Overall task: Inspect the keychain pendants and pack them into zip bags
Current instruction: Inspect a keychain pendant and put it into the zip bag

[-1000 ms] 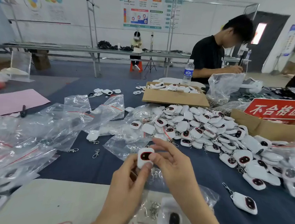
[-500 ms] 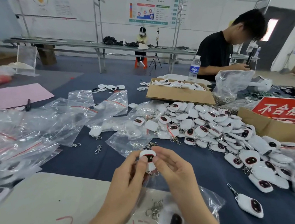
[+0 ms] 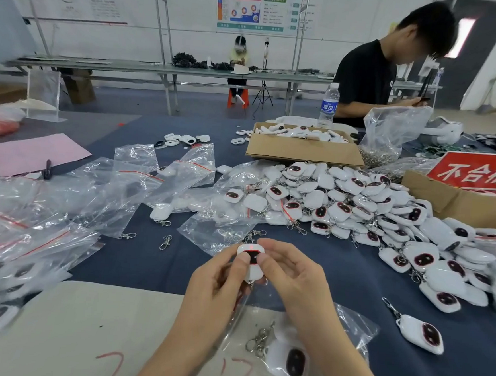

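Both hands hold one white keychain pendant (image 3: 253, 264) with a dark oval face in front of me. My left hand (image 3: 218, 286) grips its left side, thumb on the face. My right hand (image 3: 290, 277) pinches its right side with thumb and forefinger. A small red light glows near the pendant's top. Under my wrists lies a clear zip bag (image 3: 348, 329) holding a pendant (image 3: 289, 361) with a metal clasp. A large heap of white pendants (image 3: 343, 204) covers the blue table to the right.
Clear zip bags (image 3: 77, 192) lie spread at left, some filled. One loose pendant (image 3: 420, 333) lies at right. Cardboard boxes (image 3: 303, 150), a red sign (image 3: 479, 173), a water bottle (image 3: 329, 105) and a seated person (image 3: 377, 70) are at the back. A beige mat (image 3: 66, 328) lies in front.
The pendant has been turned in my fingers and both thumbs now sit on its face; a red light shows on it. The view has tilted slightly up.
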The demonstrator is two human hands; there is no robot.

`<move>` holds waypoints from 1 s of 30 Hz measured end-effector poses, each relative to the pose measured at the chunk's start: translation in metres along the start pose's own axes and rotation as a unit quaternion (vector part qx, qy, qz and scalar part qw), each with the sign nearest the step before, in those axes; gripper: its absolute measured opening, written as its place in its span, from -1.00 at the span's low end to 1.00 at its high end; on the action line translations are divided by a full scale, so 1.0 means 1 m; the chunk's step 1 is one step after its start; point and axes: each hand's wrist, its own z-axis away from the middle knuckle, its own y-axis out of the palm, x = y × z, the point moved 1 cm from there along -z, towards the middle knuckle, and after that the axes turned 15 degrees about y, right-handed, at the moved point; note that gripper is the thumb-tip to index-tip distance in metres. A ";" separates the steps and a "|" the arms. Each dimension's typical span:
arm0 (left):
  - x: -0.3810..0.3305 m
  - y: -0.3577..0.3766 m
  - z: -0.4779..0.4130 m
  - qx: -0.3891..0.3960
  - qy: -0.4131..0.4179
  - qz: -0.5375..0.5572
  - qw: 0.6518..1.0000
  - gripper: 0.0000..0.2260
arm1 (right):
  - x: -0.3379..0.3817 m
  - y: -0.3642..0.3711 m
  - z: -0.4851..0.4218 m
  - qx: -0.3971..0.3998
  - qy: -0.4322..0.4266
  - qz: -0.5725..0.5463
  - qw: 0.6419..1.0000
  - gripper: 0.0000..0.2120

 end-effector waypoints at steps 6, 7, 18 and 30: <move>0.000 0.000 0.001 0.015 0.021 -0.024 0.999 -0.77 | -0.002 0.000 0.000 -0.017 0.007 -0.004 1.000 -0.83; 0.001 0.000 0.001 0.018 0.024 -0.027 0.999 -0.78 | -0.002 0.000 -0.001 -0.021 0.007 -0.003 1.000 -0.83; 0.002 -0.001 0.003 0.051 0.027 -0.027 0.998 -0.78 | 0.000 0.001 -0.001 -0.037 0.027 -0.012 0.999 -0.86; -0.005 0.001 0.004 0.052 0.007 -0.005 0.999 -0.75 | 0.001 0.000 0.000 -0.031 0.014 -0.019 0.999 -0.83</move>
